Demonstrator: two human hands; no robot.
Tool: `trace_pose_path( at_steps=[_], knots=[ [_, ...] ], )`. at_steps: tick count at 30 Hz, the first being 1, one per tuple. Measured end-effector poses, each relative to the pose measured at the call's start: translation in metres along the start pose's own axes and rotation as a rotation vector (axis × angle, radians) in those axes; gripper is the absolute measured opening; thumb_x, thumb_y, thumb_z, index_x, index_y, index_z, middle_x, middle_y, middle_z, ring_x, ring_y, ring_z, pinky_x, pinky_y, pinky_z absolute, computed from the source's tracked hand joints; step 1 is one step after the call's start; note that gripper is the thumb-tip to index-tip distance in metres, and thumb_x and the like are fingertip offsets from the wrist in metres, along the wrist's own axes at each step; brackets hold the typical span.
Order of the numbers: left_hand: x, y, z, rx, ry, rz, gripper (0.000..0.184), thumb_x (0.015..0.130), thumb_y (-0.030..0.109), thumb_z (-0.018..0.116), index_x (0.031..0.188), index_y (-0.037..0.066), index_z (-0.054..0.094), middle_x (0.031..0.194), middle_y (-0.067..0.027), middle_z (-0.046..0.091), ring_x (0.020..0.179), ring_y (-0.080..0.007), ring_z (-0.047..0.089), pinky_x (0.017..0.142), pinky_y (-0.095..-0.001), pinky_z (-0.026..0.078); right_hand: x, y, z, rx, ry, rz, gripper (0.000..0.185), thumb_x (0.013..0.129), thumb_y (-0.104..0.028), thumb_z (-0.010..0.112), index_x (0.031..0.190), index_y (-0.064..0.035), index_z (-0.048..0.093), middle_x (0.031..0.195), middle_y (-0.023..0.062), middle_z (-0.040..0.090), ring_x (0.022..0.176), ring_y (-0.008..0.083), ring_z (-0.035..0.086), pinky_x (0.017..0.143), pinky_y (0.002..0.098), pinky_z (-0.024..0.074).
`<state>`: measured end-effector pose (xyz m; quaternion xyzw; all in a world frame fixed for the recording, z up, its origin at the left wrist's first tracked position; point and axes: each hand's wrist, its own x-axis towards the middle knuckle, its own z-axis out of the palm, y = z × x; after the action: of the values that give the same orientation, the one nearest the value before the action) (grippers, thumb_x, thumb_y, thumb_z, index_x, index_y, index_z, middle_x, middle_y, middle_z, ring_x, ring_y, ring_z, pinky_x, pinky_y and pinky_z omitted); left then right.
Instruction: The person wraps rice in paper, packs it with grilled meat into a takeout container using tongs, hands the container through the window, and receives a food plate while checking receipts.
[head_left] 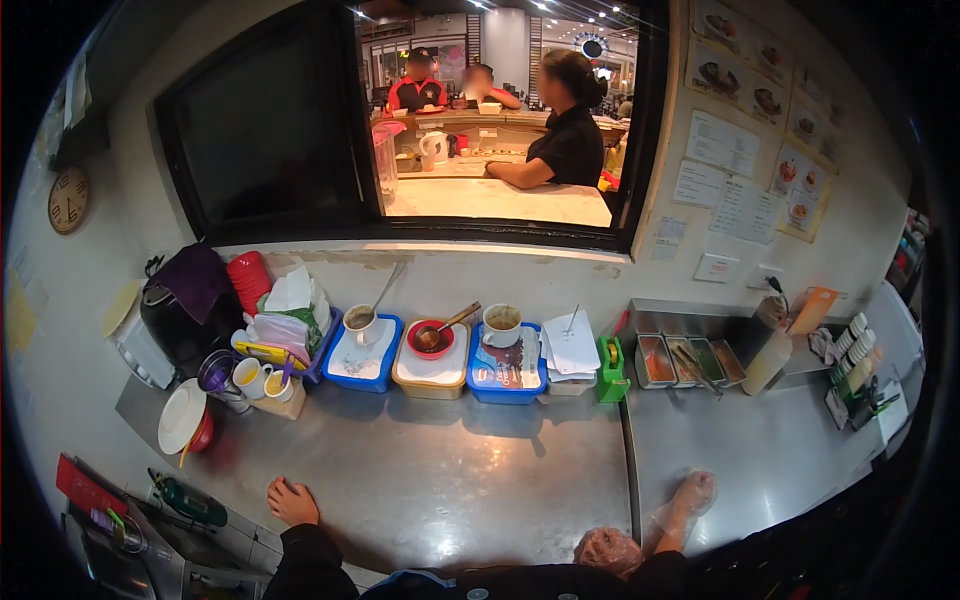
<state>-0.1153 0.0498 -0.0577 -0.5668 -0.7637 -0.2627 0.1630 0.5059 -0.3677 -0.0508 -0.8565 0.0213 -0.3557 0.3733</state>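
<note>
My left hand (292, 501) is bare and rests on the steel counter (420, 460), fingers apart and nothing in them. Farther right, my right hand (694, 492) wears a clear plastic glove and lies on the counter just past a seam. The glove blurs its fingers, and no object shows in it. Close to my body is another plastic-covered, hand-like shape (608, 549); whose it is I cannot tell. Nearest my left hand stands a red bowl (203, 432) with a white plate (182, 416) leaning over it.
Lidded tubs (362, 371) along the wall carry a mug (361, 322), a red bowl with a ladle (432, 340) and another mug (502, 325). A green tape dispenser (612, 369), steel food pans (656, 361) and a squeeze bottle (768, 362) stand rightward. People are beyond the window.
</note>
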Motion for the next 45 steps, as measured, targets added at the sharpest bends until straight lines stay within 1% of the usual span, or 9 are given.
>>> trace_pose_path(
  at_steps=[5, 7, 13, 22, 25, 32, 34, 37, 45],
  knots=[
    [-0.001, -0.003, 0.002, -0.01, 0.023, 0.018, 0.03, 0.08, 0.021, 0.054, 0.109, 0.013, 0.051, 0.116, -0.0068, 0.051, 0.111, -0.028, 0.047, 0.087, -0.0447, 0.039, -0.001, -0.005, -0.007, 0.004, -0.014, -0.023, 0.013, 0.076, -0.014, 0.057, 0.072, -0.0028, 0.059, 0.072, 0.0154, 0.06, 0.067, 0.0337, 0.058, 0.062, 0.0447, 0.0449],
    [-0.001, -0.001, 0.0, -0.005, 0.005, 0.007, 0.03, 0.08, 0.021, 0.054, 0.109, 0.013, 0.05, 0.116, -0.0069, 0.05, 0.111, -0.028, 0.047, 0.087, -0.045, 0.039, 0.0, -0.018, -0.014, -0.096, 0.02, -0.081, 0.012, 0.076, -0.014, 0.057, 0.071, -0.0026, 0.059, 0.071, 0.0152, 0.06, 0.067, 0.0334, 0.057, 0.062, 0.0445, 0.045],
    [0.0, -0.001, 0.0, 0.013, -0.046, -0.02, 0.031, 0.08, 0.021, 0.053, 0.11, 0.013, 0.05, 0.118, -0.0075, 0.049, 0.112, -0.0283, 0.046, 0.088, -0.0451, 0.038, 0.001, -0.013, -0.01, -0.117, -0.013, -0.004, 0.012, 0.076, -0.015, 0.058, 0.073, -0.0029, 0.06, 0.072, 0.0154, 0.06, 0.067, 0.0333, 0.058, 0.063, 0.0447, 0.0455],
    [-0.001, -0.002, 0.003, -0.008, -0.025, -0.012, 0.032, 0.08, 0.021, 0.053, 0.111, 0.013, 0.05, 0.12, -0.0086, 0.049, 0.113, -0.0285, 0.046, 0.088, -0.0453, 0.039, 0.001, -0.007, -0.008, -0.095, 0.008, -0.058, 0.012, 0.076, -0.014, 0.057, 0.071, -0.0034, 0.06, 0.071, 0.0148, 0.06, 0.067, 0.0331, 0.057, 0.062, 0.0447, 0.0453],
    [0.0, -0.002, 0.001, -0.026, -0.036, -0.01, 0.032, 0.08, 0.021, 0.053, 0.111, 0.012, 0.05, 0.119, -0.0086, 0.049, 0.113, -0.0288, 0.046, 0.088, -0.0455, 0.039, 0.0, 0.006, 0.006, -0.109, 0.031, -0.012, 0.012, 0.076, -0.014, 0.057, 0.071, -0.0035, 0.06, 0.071, 0.0143, 0.06, 0.067, 0.0329, 0.057, 0.062, 0.0447, 0.0451],
    [0.002, -0.001, 0.001, -0.033, -0.04, -0.012, 0.032, 0.08, 0.02, 0.053, 0.11, 0.012, 0.05, 0.116, -0.0085, 0.05, 0.111, -0.0294, 0.046, 0.089, -0.0455, 0.038, 0.001, -0.01, -0.008, -0.088, 0.001, -0.052, 0.012, 0.076, -0.013, 0.057, 0.07, -0.0034, 0.059, 0.07, 0.0136, 0.059, 0.066, 0.0327, 0.057, 0.061, 0.0446, 0.0444],
    [0.0, -0.004, 0.001, -0.042, -0.005, 0.028, 0.032, 0.08, 0.02, 0.053, 0.11, 0.012, 0.05, 0.116, -0.0089, 0.05, 0.112, -0.0296, 0.046, 0.089, -0.0456, 0.038, 0.001, -0.006, -0.009, -0.071, -0.088, 0.01, 0.016, 0.078, -0.018, 0.055, 0.075, -0.0034, 0.06, 0.075, 0.0156, 0.059, 0.073, 0.0337, 0.056, 0.067, 0.0445, 0.043],
    [-0.001, -0.004, 0.004, -0.023, 0.031, 0.024, 0.032, 0.079, 0.02, 0.053, 0.11, 0.012, 0.05, 0.115, -0.0091, 0.05, 0.112, -0.0298, 0.046, 0.089, -0.0459, 0.038, 0.0, -0.006, -0.008, -0.05, 0.004, -0.097, 0.012, 0.076, -0.014, 0.057, 0.07, -0.003, 0.058, 0.07, 0.0142, 0.059, 0.067, 0.033, 0.057, 0.063, 0.044, 0.044],
    [0.0, -0.003, 0.002, -0.044, -0.017, -0.001, 0.031, 0.079, 0.02, 0.053, 0.108, 0.012, 0.05, 0.114, -0.0084, 0.05, 0.111, -0.0297, 0.046, 0.089, -0.0467, 0.038, 0.0, -0.015, -0.014, -0.065, -0.035, -0.043, 0.012, 0.076, -0.014, 0.058, 0.072, -0.0029, 0.058, 0.072, 0.0152, 0.059, 0.069, 0.0336, 0.057, 0.064, 0.0441, 0.044]
  ],
)
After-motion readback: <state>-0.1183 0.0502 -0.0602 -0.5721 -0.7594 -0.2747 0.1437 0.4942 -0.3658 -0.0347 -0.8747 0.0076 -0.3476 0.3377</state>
